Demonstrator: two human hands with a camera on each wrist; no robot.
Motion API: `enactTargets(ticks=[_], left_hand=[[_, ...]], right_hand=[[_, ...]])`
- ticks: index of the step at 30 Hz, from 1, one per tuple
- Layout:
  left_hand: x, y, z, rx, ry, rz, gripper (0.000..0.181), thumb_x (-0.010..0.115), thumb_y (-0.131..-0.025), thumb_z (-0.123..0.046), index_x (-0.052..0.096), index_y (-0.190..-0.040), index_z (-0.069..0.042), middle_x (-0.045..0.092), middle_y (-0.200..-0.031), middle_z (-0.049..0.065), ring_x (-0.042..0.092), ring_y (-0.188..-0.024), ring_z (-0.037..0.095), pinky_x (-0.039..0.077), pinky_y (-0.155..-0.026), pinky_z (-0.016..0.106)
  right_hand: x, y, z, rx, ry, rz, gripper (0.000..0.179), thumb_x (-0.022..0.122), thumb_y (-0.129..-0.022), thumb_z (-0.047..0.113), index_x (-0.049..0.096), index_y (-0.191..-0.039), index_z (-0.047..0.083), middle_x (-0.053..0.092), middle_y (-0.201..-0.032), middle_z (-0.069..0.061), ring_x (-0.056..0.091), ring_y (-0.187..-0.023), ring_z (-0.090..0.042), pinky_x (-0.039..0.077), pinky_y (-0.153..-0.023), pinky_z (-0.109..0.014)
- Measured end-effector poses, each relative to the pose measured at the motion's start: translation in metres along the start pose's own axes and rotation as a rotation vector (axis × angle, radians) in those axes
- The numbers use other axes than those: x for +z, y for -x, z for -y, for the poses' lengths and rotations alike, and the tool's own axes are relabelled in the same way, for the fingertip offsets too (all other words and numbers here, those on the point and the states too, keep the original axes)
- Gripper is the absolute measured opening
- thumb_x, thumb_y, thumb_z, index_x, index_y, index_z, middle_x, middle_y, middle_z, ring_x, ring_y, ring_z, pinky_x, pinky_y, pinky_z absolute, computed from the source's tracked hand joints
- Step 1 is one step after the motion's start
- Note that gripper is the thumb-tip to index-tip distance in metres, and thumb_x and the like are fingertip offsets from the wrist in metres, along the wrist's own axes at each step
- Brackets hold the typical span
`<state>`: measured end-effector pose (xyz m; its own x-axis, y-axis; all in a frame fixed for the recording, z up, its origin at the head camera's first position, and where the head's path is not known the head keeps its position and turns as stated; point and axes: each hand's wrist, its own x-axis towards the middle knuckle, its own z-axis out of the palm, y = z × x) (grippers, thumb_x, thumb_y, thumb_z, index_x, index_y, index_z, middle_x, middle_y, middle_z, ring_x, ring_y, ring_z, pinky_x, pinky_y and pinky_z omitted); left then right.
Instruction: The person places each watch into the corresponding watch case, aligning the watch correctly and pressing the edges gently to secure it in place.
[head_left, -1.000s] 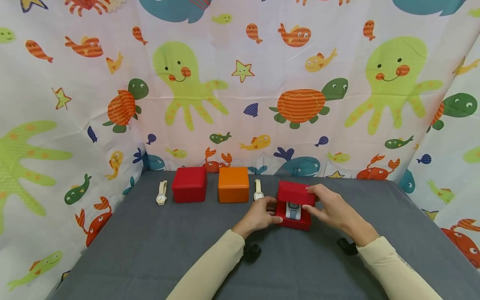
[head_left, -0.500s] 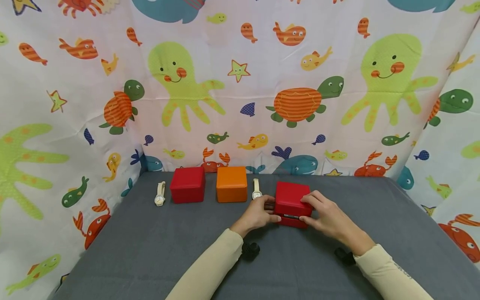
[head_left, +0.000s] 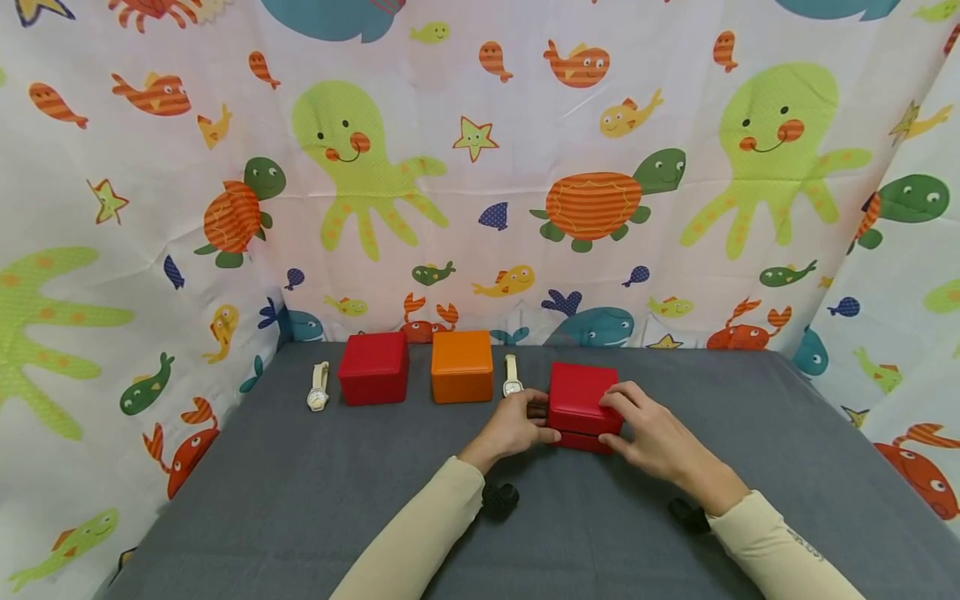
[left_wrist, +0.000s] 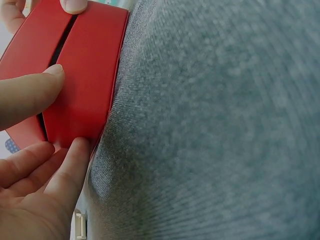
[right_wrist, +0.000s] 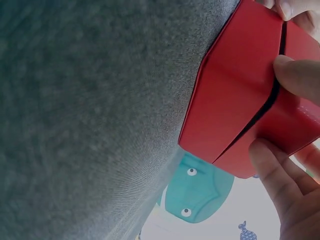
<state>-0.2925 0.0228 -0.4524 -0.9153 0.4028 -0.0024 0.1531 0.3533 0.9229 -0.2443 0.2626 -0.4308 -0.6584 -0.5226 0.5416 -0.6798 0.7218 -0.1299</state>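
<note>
In the head view a red watch box (head_left: 582, 392) stands on the grey cloth at centre right, between both hands. Its lid is down, with a thin dark slit left between lid and base, plain in the left wrist view (left_wrist: 92, 65). The left hand (head_left: 512, 431) holds the box's left side, thumb at the front near the seam. The right hand (head_left: 660, 437) grips the lid's right side, its thumb at the front by the slit. The watch inside is hidden. Just behind the left hand lies a cream-strapped watch (head_left: 512, 375).
An orange box (head_left: 462, 367) and another red box (head_left: 373, 368) stand in the back row. Farther left lies a second cream-strapped watch (head_left: 318, 387). A printed curtain (head_left: 480, 200) rises behind the grey cloth-covered table (head_left: 337, 492).
The red watch box's lid has swung down, pressed by the right hand, covering the grey-strapped watch that showed inside. The left hand has stayed on the box's left side.
</note>
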Motion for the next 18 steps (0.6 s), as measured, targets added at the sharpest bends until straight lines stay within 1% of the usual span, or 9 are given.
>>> enactTargets(ticks=[5, 8, 10, 12, 15, 18], left_hand=[[-0.001, 0.001, 0.000, 0.003, -0.004, 0.006, 0.054, 0.081, -0.076, -0.009, 0.057, -0.124, -0.002, 0.064, -0.113, 0.006, 0.063, -0.099, 0.019, 0.054, -0.084, 0.030], [-0.001, 0.003, 0.000, 0.007, -0.018, 0.003, 0.053, 0.080, -0.077, -0.010, 0.057, -0.124, -0.003, 0.064, -0.114, 0.006, 0.062, -0.100, 0.019, 0.054, -0.085, 0.031], [-0.001, 0.004, -0.002, 0.013, -0.032, -0.001, 0.053, 0.079, -0.078, -0.012, 0.056, -0.125, -0.004, 0.063, -0.115, 0.005, 0.062, -0.099, 0.019, 0.054, -0.084, 0.031], [-0.001, 0.006, -0.004, 0.024, -0.042, -0.005, 0.054, 0.079, -0.079, -0.013, 0.055, -0.127, -0.005, 0.063, -0.116, 0.004, 0.062, -0.099, 0.018, 0.054, -0.084, 0.030], [-0.001, 0.008, -0.007, 0.050, -0.058, -0.019, 0.056, 0.078, -0.080, -0.013, 0.053, -0.130, -0.007, 0.061, -0.119, 0.004, 0.062, -0.101, 0.018, 0.054, -0.083, 0.029], [-0.002, 0.011, -0.011, 0.066, -0.075, -0.030, 0.055, 0.077, -0.081, -0.012, 0.052, -0.131, -0.009, 0.060, -0.122, 0.004, 0.062, -0.102, 0.018, 0.054, -0.083, 0.028]], right_hand=[[0.000, 0.000, 0.003, 0.015, 0.000, 0.004, 0.056, 0.089, -0.065, 0.017, 0.059, -0.112, 0.010, 0.053, -0.114, -0.005, 0.055, -0.096, -0.018, 0.057, -0.074, -0.036], [0.000, 0.002, 0.006, 0.074, -0.017, 0.008, 0.056, 0.088, -0.066, 0.016, 0.059, -0.113, 0.009, 0.052, -0.116, -0.007, 0.055, -0.099, -0.020, 0.057, -0.074, -0.037], [0.000, 0.003, 0.009, 0.153, -0.047, 0.013, 0.058, 0.087, -0.067, 0.016, 0.058, -0.116, 0.008, 0.050, -0.119, -0.008, 0.056, -0.098, -0.021, 0.057, -0.074, -0.038], [-0.001, 0.005, 0.012, 0.260, -0.100, 0.022, 0.061, 0.086, -0.070, 0.017, 0.054, -0.121, 0.005, 0.049, -0.121, -0.011, 0.057, -0.096, -0.023, 0.057, -0.074, -0.039], [-0.001, 0.007, 0.016, 0.446, -0.222, 0.040, 0.069, 0.082, -0.076, 0.021, 0.045, -0.130, 0.001, 0.048, -0.126, -0.018, 0.062, -0.092, -0.027, 0.057, -0.073, -0.040], [-0.001, 0.007, 0.018, 0.610, -0.336, 0.062, 0.074, 0.078, -0.081, 0.030, 0.037, -0.135, -0.001, 0.047, -0.130, -0.023, 0.064, -0.092, -0.032, 0.057, -0.072, -0.042]])
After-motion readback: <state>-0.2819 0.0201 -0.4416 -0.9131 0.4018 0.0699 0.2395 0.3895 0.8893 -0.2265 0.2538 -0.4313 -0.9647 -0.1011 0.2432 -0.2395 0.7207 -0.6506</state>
